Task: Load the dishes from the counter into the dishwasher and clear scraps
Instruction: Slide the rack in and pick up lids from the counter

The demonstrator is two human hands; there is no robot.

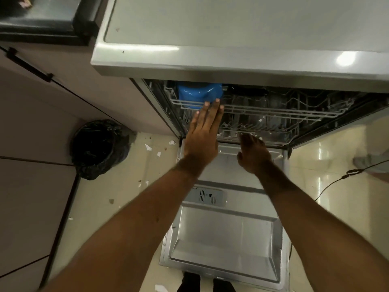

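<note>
Blue plastic bowl [197, 93] sits at the left end of the dishwasher [223, 239] upper rack [273, 111], the left hand [203, 135] pressing straight fingers on its front rail, likely to slide it, the right hand [252, 152] relaxed and empty beside the lower rack [271, 131].

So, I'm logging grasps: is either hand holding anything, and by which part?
The left hand holds nothing: its straight fingers touch the upper rack. The right hand is at the lower rack; whether it grips cannot be told.
</note>
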